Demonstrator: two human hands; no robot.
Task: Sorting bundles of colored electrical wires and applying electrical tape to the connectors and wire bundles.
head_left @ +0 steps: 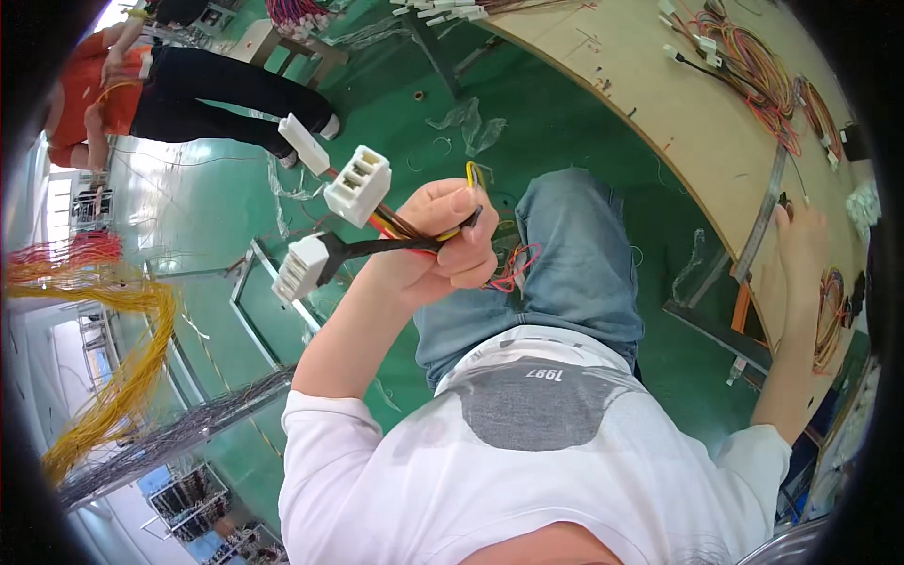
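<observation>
In front of my body, my left hand is closed round a wire harness, its fingers pinching the bundle. White plug connectors hang out to the left: a blocky multi-slot connector, another connector on a black-sleeved lead, and a slim one behind. Yellow, red, brown and black wires run from them into my fingers. A yellow wire loop stands above my thumb, and red wires dangle below. Over at the right, my right hand lies on the table's edge beside a metal bar, fingers stretched out and apart from the harness.
On the curved tan table lie wire bundles with white connectors. Yellow wires hang over a rack at the left. A person in orange stands at the upper left, handling wire. Plastic scraps litter the green floor.
</observation>
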